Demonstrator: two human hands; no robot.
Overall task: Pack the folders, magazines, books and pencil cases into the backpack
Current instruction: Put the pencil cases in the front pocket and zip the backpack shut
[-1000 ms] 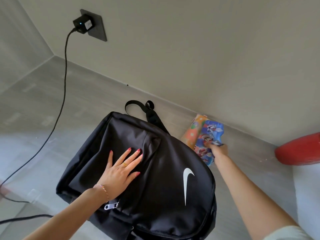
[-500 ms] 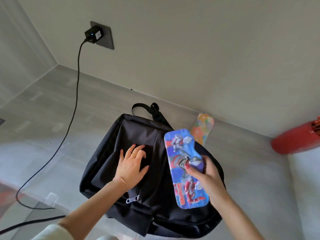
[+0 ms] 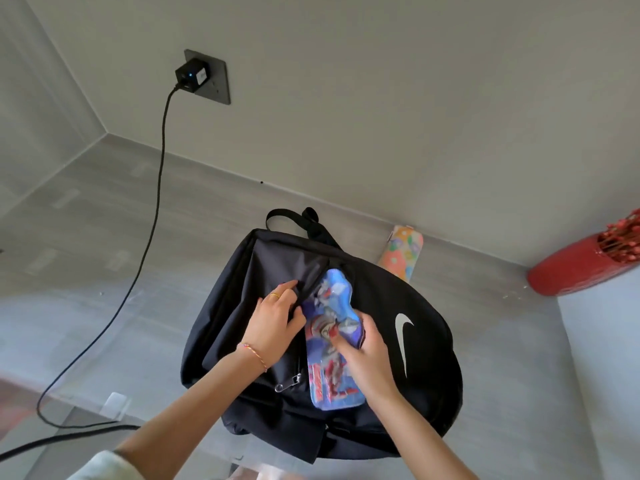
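Half a second back the right hand [image 3: 363, 358] held the blue pencil case [image 3: 330, 336] in the air above the backpack [image 3: 426, 362]; now the case lies along the bag's zip opening, its far end tucked under the fabric lip and its near end still outside. The left hand [image 3: 273, 320], which lay flat on the bag a second ago, has curled its fingers round the edge of the opening and pulls it aside. The right hand's fingers are wrapped over the middle of the case, pressing it toward the gap. So the step in hand looks like the insertion of this case, partly done.

The backpack lies on the floor, close to the far edge where floor meets wall. What it already holds cannot be seen: the interior is dark and covered by the case and hands. A zip pull [image 3: 289, 382] hangs at the near end of the opening.

A second, floral pencil case [image 3: 401, 254] leans at the wall just beyond the bag, still unpacked, so it probably comes next. No folders, magazines or books show outside the bag. A red vase [image 3: 571, 268] stands toward the far right corner, and a charger cable [image 3: 152, 223] trails from the wall socket across the floor on the left.
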